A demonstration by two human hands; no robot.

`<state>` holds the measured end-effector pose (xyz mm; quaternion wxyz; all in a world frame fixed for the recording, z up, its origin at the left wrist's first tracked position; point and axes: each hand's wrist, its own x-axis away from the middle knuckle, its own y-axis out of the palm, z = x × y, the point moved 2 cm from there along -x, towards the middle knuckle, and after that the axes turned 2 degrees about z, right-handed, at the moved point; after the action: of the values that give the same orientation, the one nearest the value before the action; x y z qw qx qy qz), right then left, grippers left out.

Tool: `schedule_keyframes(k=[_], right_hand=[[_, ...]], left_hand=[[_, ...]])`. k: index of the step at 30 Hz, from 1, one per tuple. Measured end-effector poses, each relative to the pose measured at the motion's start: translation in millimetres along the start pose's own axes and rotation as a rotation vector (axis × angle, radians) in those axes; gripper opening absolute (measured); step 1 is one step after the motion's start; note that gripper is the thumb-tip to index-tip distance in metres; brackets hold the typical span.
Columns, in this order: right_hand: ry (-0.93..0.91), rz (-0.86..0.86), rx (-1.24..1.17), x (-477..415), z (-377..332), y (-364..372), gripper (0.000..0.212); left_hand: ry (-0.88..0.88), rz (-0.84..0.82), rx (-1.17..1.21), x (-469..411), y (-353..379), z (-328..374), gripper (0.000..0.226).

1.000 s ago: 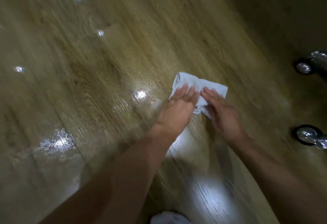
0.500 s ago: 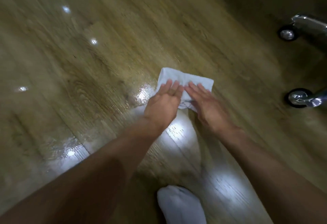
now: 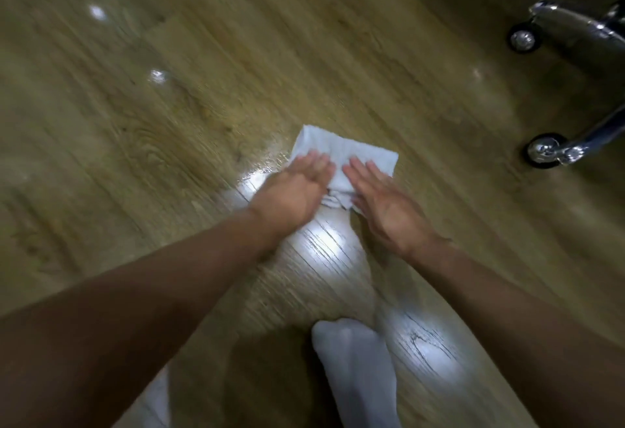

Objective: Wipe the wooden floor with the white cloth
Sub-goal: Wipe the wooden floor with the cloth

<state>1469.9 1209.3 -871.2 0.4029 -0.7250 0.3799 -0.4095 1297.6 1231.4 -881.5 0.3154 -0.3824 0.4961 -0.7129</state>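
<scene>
A folded white cloth [image 3: 345, 149] lies flat on the glossy wooden floor [image 3: 189, 113], a little right of centre. My left hand [image 3: 293, 190] presses palm-down on the cloth's near left part, fingers straight and together. Beside it, my right hand [image 3: 385, 206] presses flat on the near right part. The cloth's far edge and right corner show beyond my fingertips; its near edge bunches between the two hands. Wet sheen marks the boards just left of and below the cloth.
A chrome chair base stands at the right, with one caster [image 3: 542, 151] near the cloth's level and another [image 3: 522, 38] farther back. My foot in a white sock [image 3: 355, 366] rests on the floor below the hands. Bare boards stretch to the left and far side.
Both hands have stayed pressed on the cloth while it slid over the floor. The view shifted, so the chair casters and my socked foot have come further into the picture.
</scene>
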Motion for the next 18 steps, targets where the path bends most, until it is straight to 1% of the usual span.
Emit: schedule_keyframes(k=[3, 5, 9, 12, 14, 18], right_hand=[[0.023, -0.030, -0.005, -17.0, 4.0, -8.1, 0.053], [0.049, -0.061, 0.000, -41.7, -3.6, -14.4, 0.054], [0.073, -0.131, -0.019, -78.6, -32.0, -14.8, 0.057], [0.073, -0.161, -0.001, -96.3, -47.1, -13.9, 0.059], [0.078, -0.155, 0.025, -101.1, -47.5, -10.6, 0.060], [0.071, -0.101, 0.030, -97.8, -45.5, -2.6, 0.060]], left_hand=[[-0.032, 0.039, 0.028, -12.8, -9.5, 9.6, 0.058], [-0.079, 0.072, 0.049, -21.9, -20.1, -4.8, 0.059], [-0.202, 0.057, 0.075, -21.8, -38.3, -41.6, 0.065], [-0.269, 0.114, 0.108, -17.7, -46.8, -54.6, 0.069], [-0.294, 0.134, 0.129, -17.0, -45.3, -56.6, 0.066], [-0.314, 0.122, 0.147, -16.7, -41.7, -55.4, 0.060]])
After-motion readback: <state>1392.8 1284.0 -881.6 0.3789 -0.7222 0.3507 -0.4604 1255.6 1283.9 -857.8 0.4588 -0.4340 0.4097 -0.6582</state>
